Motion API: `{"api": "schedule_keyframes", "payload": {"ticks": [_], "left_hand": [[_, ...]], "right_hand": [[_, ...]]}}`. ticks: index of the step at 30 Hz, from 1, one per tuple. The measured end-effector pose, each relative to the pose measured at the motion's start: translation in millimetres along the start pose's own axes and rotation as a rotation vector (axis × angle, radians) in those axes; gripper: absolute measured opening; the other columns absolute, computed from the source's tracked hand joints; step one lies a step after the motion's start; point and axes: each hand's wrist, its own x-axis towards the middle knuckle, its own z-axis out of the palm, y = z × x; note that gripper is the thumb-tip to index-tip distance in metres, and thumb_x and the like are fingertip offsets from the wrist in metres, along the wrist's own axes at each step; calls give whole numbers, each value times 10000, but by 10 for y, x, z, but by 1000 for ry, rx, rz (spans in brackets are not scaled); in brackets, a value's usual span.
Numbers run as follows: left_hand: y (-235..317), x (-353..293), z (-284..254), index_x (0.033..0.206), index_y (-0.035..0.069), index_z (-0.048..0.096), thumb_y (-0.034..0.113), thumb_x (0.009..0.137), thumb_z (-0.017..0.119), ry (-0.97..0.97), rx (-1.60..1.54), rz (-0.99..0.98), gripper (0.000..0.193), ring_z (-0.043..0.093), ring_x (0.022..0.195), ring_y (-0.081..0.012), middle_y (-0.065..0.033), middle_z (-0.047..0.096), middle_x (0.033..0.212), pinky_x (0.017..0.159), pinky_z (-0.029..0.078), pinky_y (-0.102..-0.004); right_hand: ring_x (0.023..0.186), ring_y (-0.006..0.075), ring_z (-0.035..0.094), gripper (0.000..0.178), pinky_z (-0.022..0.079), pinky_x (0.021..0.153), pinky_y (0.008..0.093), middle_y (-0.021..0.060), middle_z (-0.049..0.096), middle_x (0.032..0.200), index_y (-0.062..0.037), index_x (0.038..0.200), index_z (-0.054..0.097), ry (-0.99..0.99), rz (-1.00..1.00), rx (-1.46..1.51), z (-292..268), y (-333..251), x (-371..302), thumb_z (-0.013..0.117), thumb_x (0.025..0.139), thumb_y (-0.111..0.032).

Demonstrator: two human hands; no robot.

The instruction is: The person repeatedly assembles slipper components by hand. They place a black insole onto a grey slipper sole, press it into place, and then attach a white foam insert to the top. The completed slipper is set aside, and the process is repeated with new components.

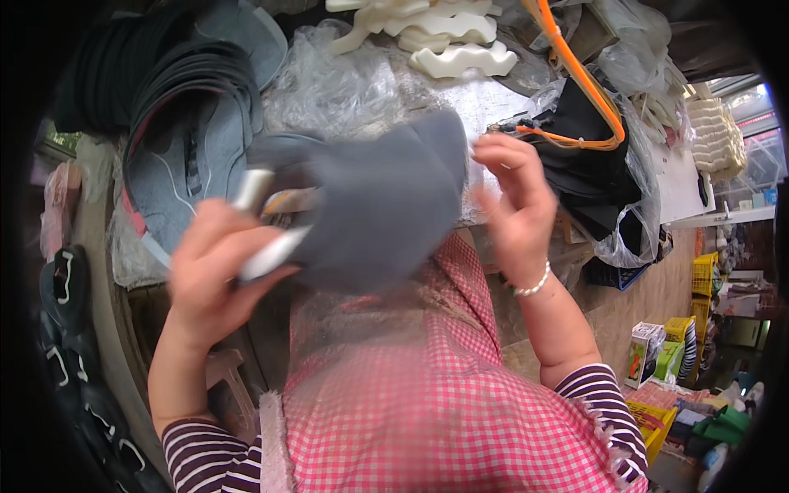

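A dark grey cap (386, 205), smeared by motion, is held up in front of my apron over the table's near edge. My left hand (218, 267) grips the left edge of the cap, its thumb and fingers pinched beside a white strip (275, 253) at the cap's opening. A pale, stubby piece (252, 191) shows by the index finger; its kind is too blurred to tell. Off the cap's right side, my right hand (522, 197) is raised with its fingers bent and apart, holding nothing that I can see. Whether its fingertips brush the cap, I cannot tell.
Nested grey caps (189, 123) stand at the left. Crumpled clear plastic (333, 86) and white wavy-edged pieces (464, 59) lie at the back. An orange tube (588, 74) hangs above black fabric (583, 177) at the right. More dark caps (78, 329) line the lower left.
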Motion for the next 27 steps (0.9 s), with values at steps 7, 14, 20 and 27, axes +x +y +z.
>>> {"api": "schedule_keyframes", "payload": {"ticks": [7,14,20,27], "left_hand": [[19,-278,504,917,15,565,31,667,780,293,151,-77,330,557,738,-297,-121,588,813,692,442,-399],[-190,-499,1232,954,23,565,-12,633,763,218,161,-89,378,542,727,-299,-108,566,844,646,436,-393],[-107,-407,817,954,12,558,56,684,676,7,285,16,298,556,845,-301,-116,557,956,729,475,-395],[-283,-499,807,914,31,563,64,638,624,-50,237,66,284,549,830,-269,-89,531,847,741,454,-374]], "right_hand": [[824,167,593,216,529,761,297,88,612,958,12,1051,581,372,914,652,-617,1155,-23,630,896,-130],[923,122,578,199,460,810,284,21,637,979,-55,1046,607,266,737,557,-584,1316,196,664,865,-113],[894,135,610,510,486,803,265,64,599,1041,-47,1262,467,83,488,505,-641,1427,141,683,802,-6],[950,132,603,589,519,787,247,112,570,1126,-24,1215,455,-9,385,223,-757,1082,199,770,718,2]]}}
